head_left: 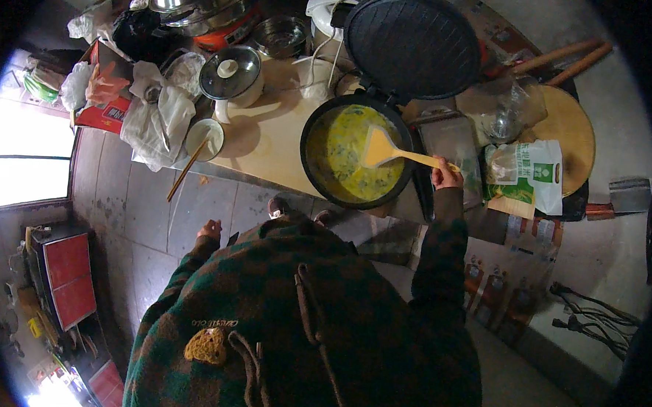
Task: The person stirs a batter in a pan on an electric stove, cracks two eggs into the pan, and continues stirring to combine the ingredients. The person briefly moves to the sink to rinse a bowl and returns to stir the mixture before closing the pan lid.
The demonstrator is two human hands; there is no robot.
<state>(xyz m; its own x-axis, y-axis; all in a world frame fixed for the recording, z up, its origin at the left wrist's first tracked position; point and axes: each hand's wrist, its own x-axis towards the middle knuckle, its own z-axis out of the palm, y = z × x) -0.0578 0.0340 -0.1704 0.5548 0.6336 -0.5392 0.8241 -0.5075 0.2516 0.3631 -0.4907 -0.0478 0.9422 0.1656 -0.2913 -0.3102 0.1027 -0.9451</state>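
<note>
Where the table (273,148) begins at the left, a white bowl (215,152) stands near its front edge with chopsticks (183,175) leaning out over the edge, and a lidded pot (249,98) sits just behind it. Below the bowl, out over the floor, the left hand (209,230) hangs apart from everything on the table; it carries nothing that I can see, though it is too small to tell how far its fingers are curled.

Farther right, the round black pan (357,100) lies with its hinged lid (414,46) raised behind it. Yellow-green mixture (335,141) already covers most of the pan's base (it looks moist on top, so I would judge it not fully cooked). None is seen lifted out, so the removing appears still undone. A pale spatula (382,153) rests its broad blade on the mixture's right half, its handle running out over the rim.

At that handle's end, the right hand (447,176) grips with fingers wrapped around it, the forearm reaching nearly straight up from the body. Beyond it lies a white and green package (538,174).
</note>
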